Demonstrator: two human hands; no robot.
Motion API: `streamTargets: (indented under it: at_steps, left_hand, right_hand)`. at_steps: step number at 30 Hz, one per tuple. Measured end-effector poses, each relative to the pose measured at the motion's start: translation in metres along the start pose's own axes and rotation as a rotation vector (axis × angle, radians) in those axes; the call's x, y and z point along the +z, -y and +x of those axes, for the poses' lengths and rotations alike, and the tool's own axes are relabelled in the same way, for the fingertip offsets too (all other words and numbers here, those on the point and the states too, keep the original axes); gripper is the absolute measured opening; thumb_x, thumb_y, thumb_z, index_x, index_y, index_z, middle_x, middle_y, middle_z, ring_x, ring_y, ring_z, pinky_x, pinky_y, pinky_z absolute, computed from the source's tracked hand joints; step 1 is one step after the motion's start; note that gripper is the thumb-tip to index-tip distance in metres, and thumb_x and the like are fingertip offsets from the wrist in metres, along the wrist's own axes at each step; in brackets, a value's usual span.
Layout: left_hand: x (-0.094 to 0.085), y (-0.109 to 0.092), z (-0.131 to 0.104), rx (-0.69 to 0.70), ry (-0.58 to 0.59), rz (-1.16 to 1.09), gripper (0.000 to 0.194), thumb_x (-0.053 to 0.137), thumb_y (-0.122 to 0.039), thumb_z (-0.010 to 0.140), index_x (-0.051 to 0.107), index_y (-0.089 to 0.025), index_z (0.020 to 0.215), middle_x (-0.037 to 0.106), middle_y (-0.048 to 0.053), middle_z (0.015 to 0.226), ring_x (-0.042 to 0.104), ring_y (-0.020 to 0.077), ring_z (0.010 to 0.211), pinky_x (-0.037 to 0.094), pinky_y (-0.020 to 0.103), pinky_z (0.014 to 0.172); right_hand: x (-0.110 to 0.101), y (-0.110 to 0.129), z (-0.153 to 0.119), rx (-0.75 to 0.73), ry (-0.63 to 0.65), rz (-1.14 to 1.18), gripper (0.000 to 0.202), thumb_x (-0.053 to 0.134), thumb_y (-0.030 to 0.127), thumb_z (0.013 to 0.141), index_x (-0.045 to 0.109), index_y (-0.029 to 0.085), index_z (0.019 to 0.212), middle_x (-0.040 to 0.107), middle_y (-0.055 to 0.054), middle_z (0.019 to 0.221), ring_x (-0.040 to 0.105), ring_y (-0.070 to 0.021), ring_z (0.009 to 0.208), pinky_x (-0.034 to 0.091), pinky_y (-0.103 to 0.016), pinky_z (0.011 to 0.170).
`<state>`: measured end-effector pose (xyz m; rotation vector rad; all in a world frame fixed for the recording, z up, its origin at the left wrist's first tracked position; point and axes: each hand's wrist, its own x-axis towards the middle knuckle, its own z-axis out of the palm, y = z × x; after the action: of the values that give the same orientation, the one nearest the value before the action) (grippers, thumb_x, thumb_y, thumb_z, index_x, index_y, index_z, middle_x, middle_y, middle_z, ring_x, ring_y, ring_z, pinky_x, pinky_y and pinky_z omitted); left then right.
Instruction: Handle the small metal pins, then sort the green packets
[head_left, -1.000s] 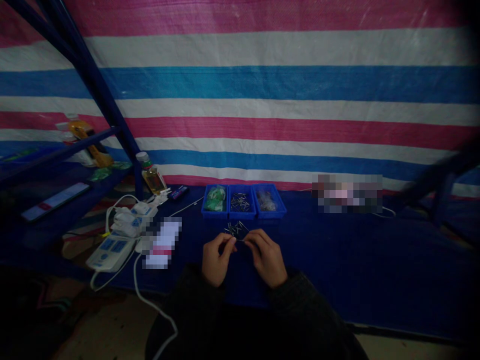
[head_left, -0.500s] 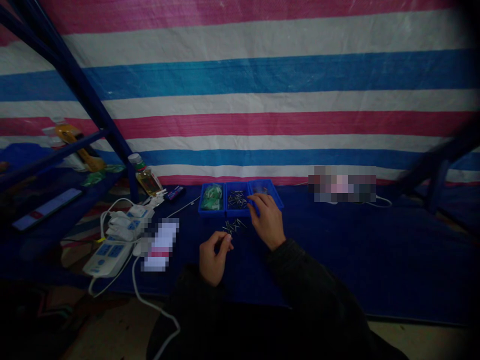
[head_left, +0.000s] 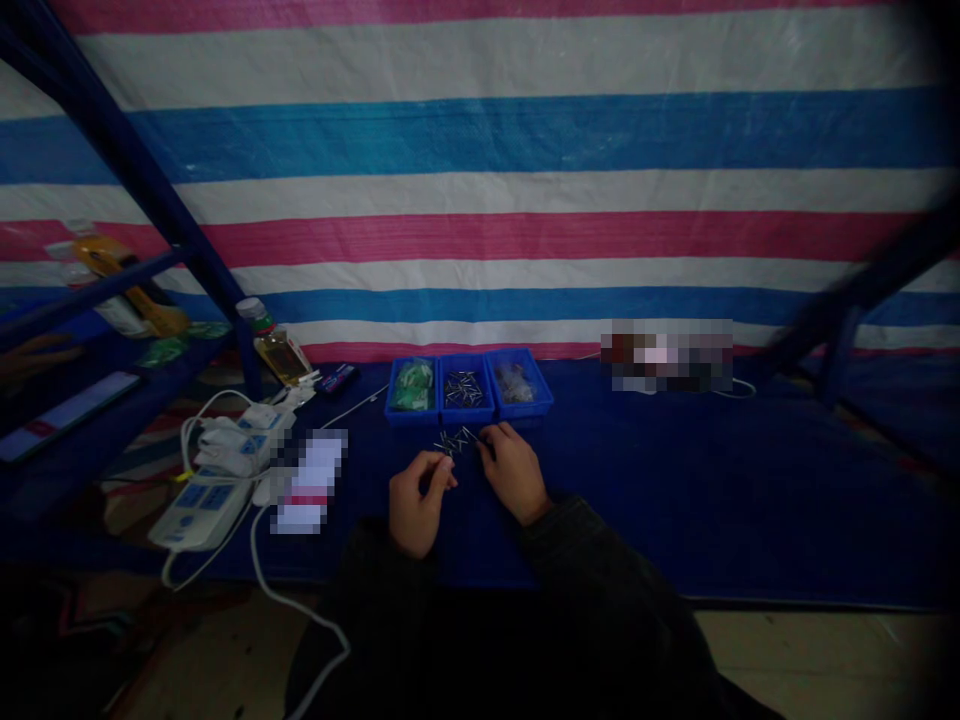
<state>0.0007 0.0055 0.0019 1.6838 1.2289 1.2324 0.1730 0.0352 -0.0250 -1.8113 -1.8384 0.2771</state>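
Observation:
A small heap of thin metal pins [head_left: 453,442] lies on the blue tabletop between my hands. My left hand [head_left: 417,500] is at the heap's near left side, thumb pressed to the fingers in a pinch; what it holds is too small to name. Close by the heap's right side, my right hand [head_left: 517,474] has its fingers bent together, fingertips touching or nearly touching one pin. Behind the heap stand three blue trays: the left tray [head_left: 411,418] holds green-and-clear plastic packets, the middle tray [head_left: 466,413] more metal pins, the right tray [head_left: 525,409] clear plastic bags.
On my left are a white power strip [head_left: 202,510] with plugs and cables, a pixelated phone [head_left: 311,482] and a drink bottle [head_left: 276,345]. Another person's hand [head_left: 41,355] is blurred at far left. Blue frame bars [head_left: 161,215] rise on both sides. A pixelated object [head_left: 667,357] sits at back right.
My right hand has moved from over the right tray back toward me, down to the pin heap. My left hand keeps its pinch. The view has shifted slightly.

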Motion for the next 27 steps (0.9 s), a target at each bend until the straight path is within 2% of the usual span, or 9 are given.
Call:
streamTargets:
  at_steps: [7, 12, 16, 20, 23, 27]
  left_hand:
    - [0.000, 0.000, 0.000, 0.005, 0.020, -0.013, 0.020, 0.057, -0.032, 0.099, 0.067, -0.018, 0.089, 0.068, 0.001, 0.071, 0.066, 0.0164, 0.069, 0.050, 0.027, 0.070]
    - [0.001, 0.001, 0.000, 0.008, 0.026, -0.018, 0.020, 0.057, -0.032, 0.099, 0.067, -0.018, 0.089, 0.068, 0.001, 0.071, 0.066, 0.0162, 0.069, 0.050, 0.026, 0.071]
    - [0.001, 0.001, -0.001, 0.000, 0.007, -0.027, 0.020, 0.057, -0.032, 0.099, 0.068, -0.017, 0.091, 0.068, 0.001, 0.071, 0.066, 0.0157, 0.069, 0.051, 0.026, 0.071]
    - [0.000, 0.003, -0.001, -0.019, -0.029, -0.031, 0.022, 0.059, -0.032, 0.098, 0.068, -0.018, 0.111, 0.070, 0.000, 0.071, 0.067, 0.0152, 0.067, 0.052, 0.026, 0.070]
    - [0.001, 0.005, -0.002, -0.025, -0.026, -0.015, 0.027, 0.061, -0.032, 0.097, 0.070, -0.018, 0.118, 0.072, 0.001, 0.073, 0.068, 0.0154, 0.067, 0.054, 0.026, 0.071]
    - [0.001, 0.004, -0.001, -0.011, 0.002, -0.013, 0.023, 0.064, -0.032, 0.095, 0.076, -0.018, 0.108, 0.077, 0.004, 0.082, 0.071, 0.0180, 0.073, 0.056, 0.028, 0.073]
  right_hand:
    - [-0.005, 0.018, 0.002, 0.100, 0.083, -0.242, 0.015, 0.047, 0.020, 0.102, 0.062, 0.019, 0.100, 0.066, -0.009, 0.105, 0.068, -0.0190, 0.091, 0.045, -0.026, 0.069]
    - [-0.003, 0.023, 0.003, 0.143, 0.097, -0.308, 0.012, 0.057, 0.014, 0.094, 0.058, 0.017, 0.105, 0.065, -0.012, 0.106, 0.069, -0.0203, 0.093, 0.046, -0.025, 0.067]
    - [0.002, 0.011, 0.000, 0.081, -0.016, -0.137, 0.012, 0.052, 0.009, 0.094, 0.057, 0.020, 0.097, 0.066, -0.009, 0.101, 0.069, -0.0189, 0.080, 0.044, -0.027, 0.064]
    - [0.002, 0.004, -0.011, -0.061, -0.171, 0.172, 0.014, 0.043, 0.013, 0.098, 0.054, 0.021, 0.095, 0.066, -0.006, 0.093, 0.067, -0.0206, 0.083, 0.045, -0.029, 0.071]
    - [0.001, 0.006, -0.023, -0.166, -0.154, 0.366, 0.013, 0.042, 0.016, 0.099, 0.053, 0.022, 0.095, 0.065, -0.004, 0.090, 0.065, -0.0200, 0.082, 0.046, -0.029, 0.075]
    - [0.000, 0.011, -0.035, -0.219, -0.064, 0.498, 0.013, 0.042, 0.019, 0.100, 0.053, 0.022, 0.094, 0.065, -0.003, 0.087, 0.064, -0.0185, 0.080, 0.047, -0.028, 0.073]
